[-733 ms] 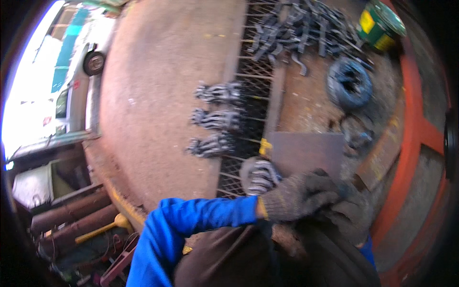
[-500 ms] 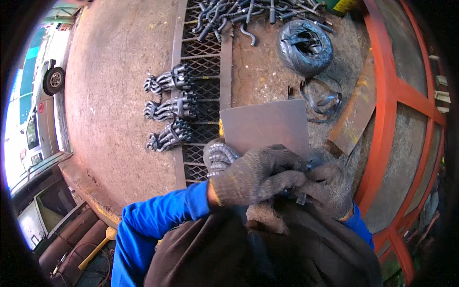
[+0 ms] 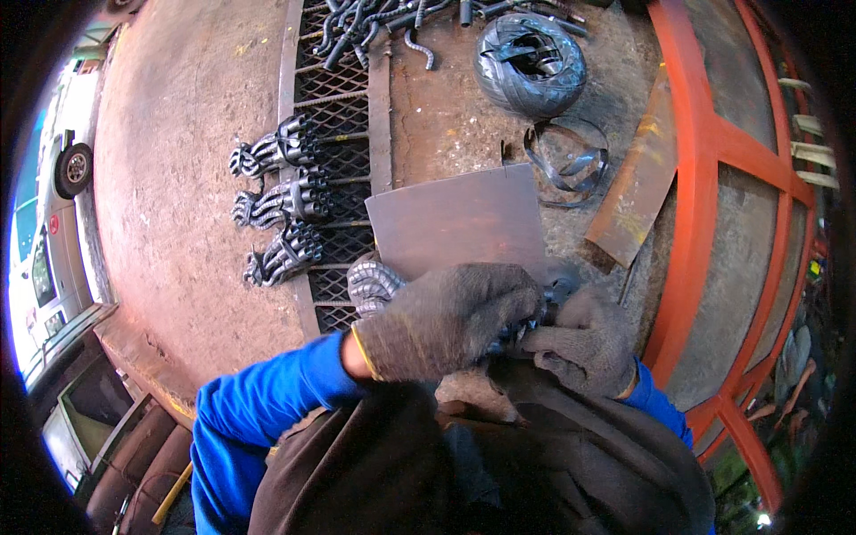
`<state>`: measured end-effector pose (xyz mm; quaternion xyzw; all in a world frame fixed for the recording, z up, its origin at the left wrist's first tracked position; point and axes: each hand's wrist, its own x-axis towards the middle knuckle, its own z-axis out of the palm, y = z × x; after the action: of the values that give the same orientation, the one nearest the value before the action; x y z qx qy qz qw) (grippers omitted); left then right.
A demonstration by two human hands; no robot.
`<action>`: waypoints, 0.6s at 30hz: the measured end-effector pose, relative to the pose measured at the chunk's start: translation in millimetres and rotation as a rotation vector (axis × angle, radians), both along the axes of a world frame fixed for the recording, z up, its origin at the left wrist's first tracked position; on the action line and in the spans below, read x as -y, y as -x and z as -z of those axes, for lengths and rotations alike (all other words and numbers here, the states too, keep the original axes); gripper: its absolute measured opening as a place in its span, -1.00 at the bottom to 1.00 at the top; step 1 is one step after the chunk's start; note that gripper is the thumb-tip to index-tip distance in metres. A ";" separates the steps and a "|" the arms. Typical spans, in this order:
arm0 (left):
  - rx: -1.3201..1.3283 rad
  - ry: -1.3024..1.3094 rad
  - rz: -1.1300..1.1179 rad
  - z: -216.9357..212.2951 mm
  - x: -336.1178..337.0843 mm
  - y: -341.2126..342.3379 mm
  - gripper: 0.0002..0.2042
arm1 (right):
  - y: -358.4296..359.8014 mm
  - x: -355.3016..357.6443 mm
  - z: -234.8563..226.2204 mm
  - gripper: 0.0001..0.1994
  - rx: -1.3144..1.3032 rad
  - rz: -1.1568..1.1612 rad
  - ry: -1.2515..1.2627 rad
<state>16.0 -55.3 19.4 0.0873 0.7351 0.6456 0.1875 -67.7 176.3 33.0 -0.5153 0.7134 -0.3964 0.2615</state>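
Note:
Both my hands wear dark grey knitted gloves and are close together over my lap. My left hand (image 3: 455, 321) has its fingers curled in a pinch. Facing it, my right hand (image 3: 588, 343) is closed, thumb and fingers bent inward. Dark shiny metal ends (image 3: 513, 337) show in the gap between the gloves; what each hand grips is hidden. Ribbed, bent steel rods (image 3: 373, 283) stick out past the left glove, seemingly part of one bundle lying under my hands. A flat grey metal plate (image 3: 459, 218) lies just beyond the hands.
Several tied bundles of bent rods (image 3: 278, 198) lie beside a metal grating (image 3: 337, 165). Loose rods (image 3: 374, 27) are piled at the far side. A black coiled roll (image 3: 531, 67), a loose black strip (image 3: 571, 165) and a rusty plank-like piece (image 3: 633, 174) lie right. An orange frame (image 3: 700, 205) stands at right.
The whole view has shifted, so the surroundings sit further left and higher. My hands stay together; the right fingers have shifted slightly, and a small shiny strip end no longer shows below them.

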 end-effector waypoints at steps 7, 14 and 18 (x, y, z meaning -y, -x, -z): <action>-0.523 0.142 0.211 31.6 4.6 0.3 -0.57 | 10.2 -3.9 -17.5 -0.82 0.416 -0.065 -0.313; 0.116 -0.208 0.265 16.3 35.2 26.1 -0.59 | 17.0 -2.5 -18.3 -0.74 0.607 -0.031 -0.243; -0.017 0.007 0.260 6.6 40.1 19.0 -0.71 | 3.2 -9.5 -13.6 -0.68 0.618 0.049 -0.191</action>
<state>-3.1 -95.4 12.8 0.1867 0.7215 0.6124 0.2637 -70.9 185.8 46.6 -0.3263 0.6466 -0.4715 0.5031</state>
